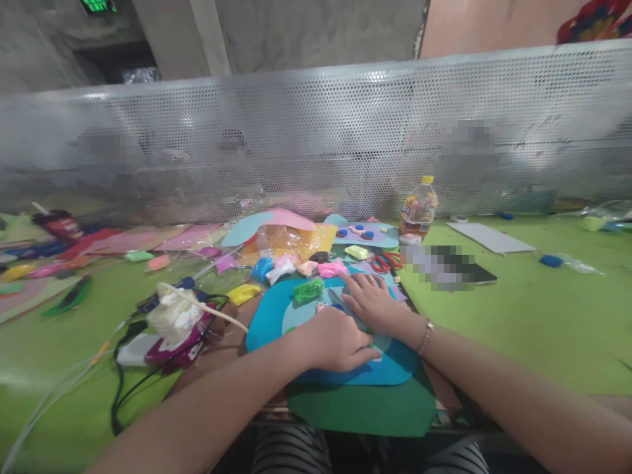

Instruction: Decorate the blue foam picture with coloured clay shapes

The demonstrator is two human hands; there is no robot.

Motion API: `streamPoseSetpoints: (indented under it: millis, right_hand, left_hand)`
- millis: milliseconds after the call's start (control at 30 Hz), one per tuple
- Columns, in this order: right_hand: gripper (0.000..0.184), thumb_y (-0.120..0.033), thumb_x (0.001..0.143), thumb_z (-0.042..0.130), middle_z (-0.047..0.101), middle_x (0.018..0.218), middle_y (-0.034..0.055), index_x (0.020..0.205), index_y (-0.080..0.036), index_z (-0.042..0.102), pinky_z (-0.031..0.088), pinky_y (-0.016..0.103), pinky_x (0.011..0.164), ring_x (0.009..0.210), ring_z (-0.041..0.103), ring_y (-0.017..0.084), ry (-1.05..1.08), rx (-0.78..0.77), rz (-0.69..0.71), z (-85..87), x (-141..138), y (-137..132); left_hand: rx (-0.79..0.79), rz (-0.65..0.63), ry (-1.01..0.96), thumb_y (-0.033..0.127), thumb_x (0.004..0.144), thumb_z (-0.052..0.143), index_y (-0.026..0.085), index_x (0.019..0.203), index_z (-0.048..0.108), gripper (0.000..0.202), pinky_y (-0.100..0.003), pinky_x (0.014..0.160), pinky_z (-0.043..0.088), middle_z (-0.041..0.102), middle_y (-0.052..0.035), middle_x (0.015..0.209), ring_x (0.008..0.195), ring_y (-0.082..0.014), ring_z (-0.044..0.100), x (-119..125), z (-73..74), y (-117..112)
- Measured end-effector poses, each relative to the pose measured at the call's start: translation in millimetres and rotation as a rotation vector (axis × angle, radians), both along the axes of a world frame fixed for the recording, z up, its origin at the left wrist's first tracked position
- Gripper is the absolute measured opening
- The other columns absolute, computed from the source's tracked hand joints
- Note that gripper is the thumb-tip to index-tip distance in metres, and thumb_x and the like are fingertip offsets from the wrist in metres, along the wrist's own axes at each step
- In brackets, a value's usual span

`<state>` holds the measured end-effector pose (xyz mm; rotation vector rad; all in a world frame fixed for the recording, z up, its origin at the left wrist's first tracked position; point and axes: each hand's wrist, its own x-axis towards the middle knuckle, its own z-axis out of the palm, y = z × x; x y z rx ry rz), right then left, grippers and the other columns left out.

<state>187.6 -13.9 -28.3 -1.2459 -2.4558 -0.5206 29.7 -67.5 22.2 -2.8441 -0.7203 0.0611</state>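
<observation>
My left hand (336,339) is over a blue sheet of paper (266,326) with a light blue rounded piece on it. Its fingers are curled together with the tips down at the paper; what they hold, if anything, is hidden. Just beyond, my right hand (372,299) lies palm down on the same sheet, fingers stretched out. A wrapped green clay lump (309,290) sits at the sheet's upper part, beside small clay shapes partly covered by my left hand. Under the blue sheet, a dark green sheet (363,408) sticks out toward me.
Wrapped pink clay (332,268), yellow clay (243,293) and red-handled scissors (385,262) lie beyond the sheet. A bottle (419,209) stands before the perforated metal screen (316,145). Left are a power strip (172,349) and cables; right, a tablet-like device (474,273).
</observation>
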Motion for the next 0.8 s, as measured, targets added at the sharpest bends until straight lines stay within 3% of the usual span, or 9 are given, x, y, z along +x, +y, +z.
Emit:
streamPoseSetpoints:
  millis: [800]
  right_hand:
    - [0.052,-0.039,0.097,0.026,0.054,0.115,0.0164,0.141,-0.014,0.033,0.036,0.045,0.086,0.099,0.047,0.027,-0.035,-0.037,-0.099,3.2,-3.3,-3.1]
  left_hand:
    - [0.054,0.029,-0.046,0.045,0.092,0.033,0.017,0.085,0.067,0.045,-0.027,0.046,0.033,0.064,-0.0084,0.060,0.053,-0.0220,0.059,2.5,-2.4,-2.0]
